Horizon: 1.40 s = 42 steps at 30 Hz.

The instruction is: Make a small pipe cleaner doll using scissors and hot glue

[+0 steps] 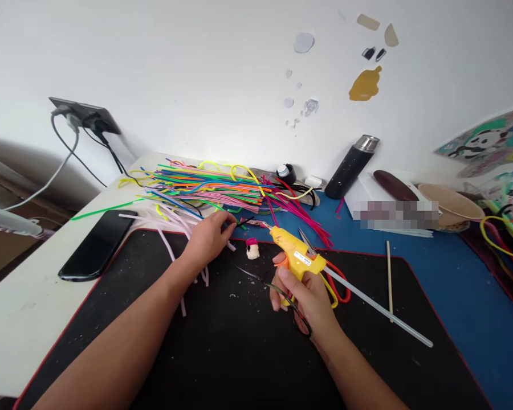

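Observation:
My right hand (305, 296) is wrapped round the handle of a yellow glue gun (293, 247), with a long clear glue stick (380, 309) sticking out of its back. Thin dark scissors (273, 287) lie across the same hand. My left hand (211, 236) pinches a short dark piece (243, 222) near the gun's nozzle; what exactly its fingertips hold is too small to tell. Between the hands, a small cream and magenta figure (252, 249) rests on the black mat (222, 353). Orange- and yellow-handled scissors (340, 285) lie behind the gun.
A pile of colourful pipe cleaners (214, 185) lies behind my left hand, pale pink ones (169, 245) beside it. Around are a phone (98, 245), black flask (351, 168), wooden stick (389, 282), bowl (448, 202) and wall socket with cables (85, 114).

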Motion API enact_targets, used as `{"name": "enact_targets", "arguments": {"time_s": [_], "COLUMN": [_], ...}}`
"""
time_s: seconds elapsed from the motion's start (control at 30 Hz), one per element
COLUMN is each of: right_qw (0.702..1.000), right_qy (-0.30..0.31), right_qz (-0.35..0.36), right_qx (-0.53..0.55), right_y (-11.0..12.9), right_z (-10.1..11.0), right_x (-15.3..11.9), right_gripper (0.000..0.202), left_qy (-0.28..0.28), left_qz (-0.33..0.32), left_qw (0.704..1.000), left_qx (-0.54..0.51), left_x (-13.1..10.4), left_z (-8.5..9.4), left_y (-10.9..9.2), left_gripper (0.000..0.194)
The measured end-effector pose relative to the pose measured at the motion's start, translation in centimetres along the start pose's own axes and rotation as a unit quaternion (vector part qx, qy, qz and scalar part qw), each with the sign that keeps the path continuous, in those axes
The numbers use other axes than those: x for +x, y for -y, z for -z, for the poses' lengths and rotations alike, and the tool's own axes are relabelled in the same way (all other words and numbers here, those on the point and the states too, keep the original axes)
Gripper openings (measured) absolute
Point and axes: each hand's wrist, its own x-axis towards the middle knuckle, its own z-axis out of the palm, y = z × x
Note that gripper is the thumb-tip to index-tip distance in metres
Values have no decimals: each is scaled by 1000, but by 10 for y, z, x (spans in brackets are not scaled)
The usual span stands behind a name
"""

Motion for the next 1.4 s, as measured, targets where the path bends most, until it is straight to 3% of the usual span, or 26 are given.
{"name": "enact_targets", "arguments": {"time_s": [0.17, 0.33, 0.43, 0.53, 0.63, 0.7, 0.87, 1.07, 1.27, 1.4], "right_qw": [999, 994, 988, 977, 949, 941, 967, 981, 976, 972], "right_qy": [-17, -62, -81, -82, -82, -85, -83, -55, -80, -98], "right_qz": [17, 67, 100, 109, 118, 120, 89, 96, 138, 143], "right_qx": [-43, -65, -82, -165, -281, -303, -224, -159, -151, -157], "right_y": [-10, -13, -9, -1, 3, 3, 3, 25, 20, 9], "right_z": [-1, 2, 8, 17, 26, 29, 20, 8, 3, 11], "right_x": [1, 4, 6, 7, 7, 7, 11, 21, 41, 43], "right_gripper": [43, 36, 33, 33, 29, 28, 36, 38, 34, 30], "left_qy": [-12, -19, 33, 116, 91, 61, 84, 149, 93, 124], "left_qz": [13, 17, -10, -22, -23, -24, -11, -1, 11, 3], "left_qw": [999, 998, 997, 992, 996, 998, 994, 986, 990, 980], "left_qx": [-38, -62, -66, -38, -9, -10, -69, -76, -108, -153], "left_x": [3, -1, -4, -5, -3, -2, -4, -9, -11, -15], "left_z": [9, 38, 55, 62, 63, 62, 55, 35, 29, 32], "left_y": [0, -5, -4, 1, 5, 4, -13, -20, -26, -43], "left_gripper": [10, 15, 17, 16, 14, 13, 18, 19, 20, 22]}}
